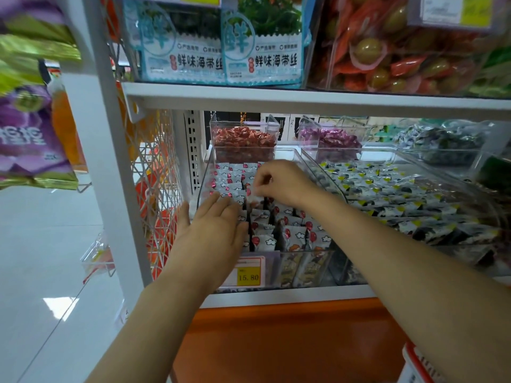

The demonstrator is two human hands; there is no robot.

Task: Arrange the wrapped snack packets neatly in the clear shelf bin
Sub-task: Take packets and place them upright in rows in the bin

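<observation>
A clear shelf bin [304, 265] on the lower shelf holds several white snack packets [293, 230] with red marks, some in neat rows at the back left, others upright and loose toward the front. My left hand [213, 230] lies flat with straight fingers on the packets at the bin's left side. My right hand [279, 181] reaches into the middle of the bin, its fingers curled and pinching one packet [253, 196] from above. The packets under both hands are hidden.
A second clear bin [414, 194] of black and white packets with yellow marks sits to the right. Small bins of red [243, 139] and purple candies [329, 138] stand behind. The upper shelf edge [304, 99] hangs close overhead. A yellow price tag [249, 276] fronts the bin.
</observation>
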